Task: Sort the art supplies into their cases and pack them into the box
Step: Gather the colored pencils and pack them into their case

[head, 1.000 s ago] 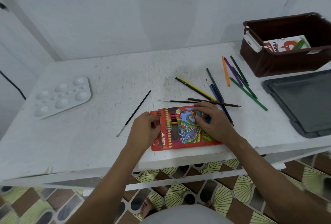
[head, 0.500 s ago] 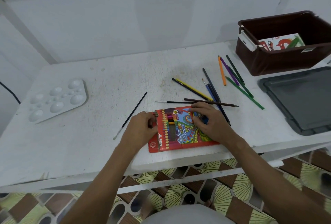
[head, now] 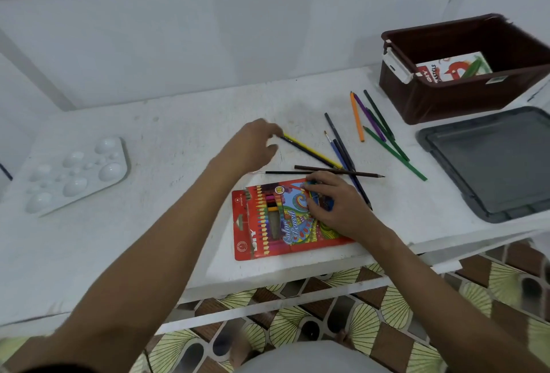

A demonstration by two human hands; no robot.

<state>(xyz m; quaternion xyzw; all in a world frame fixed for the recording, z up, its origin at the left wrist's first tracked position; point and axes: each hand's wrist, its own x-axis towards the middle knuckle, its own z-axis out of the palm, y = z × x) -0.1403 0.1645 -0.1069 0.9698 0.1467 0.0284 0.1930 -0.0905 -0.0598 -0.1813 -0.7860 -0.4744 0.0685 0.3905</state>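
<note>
- Left hand (head: pixel 253 143), blurred, I see loosely spread by the yellow pencil (head: pixel 312 149); contact unclear.
- Right hand (head: pixel 336 205) presses flat on the red cardboard colour-pencil case (head: pixel 268 223).

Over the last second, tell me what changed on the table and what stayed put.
The left hand let go of the colour pencil case's left end and moved up toward the near tip of the yellow pencil, fingers loosely spread, not yet gripping it. The right hand stayed pressed on the case's right part. The case, the loose pencils, the palette, the brown box and the grey lid kept their places.
</note>
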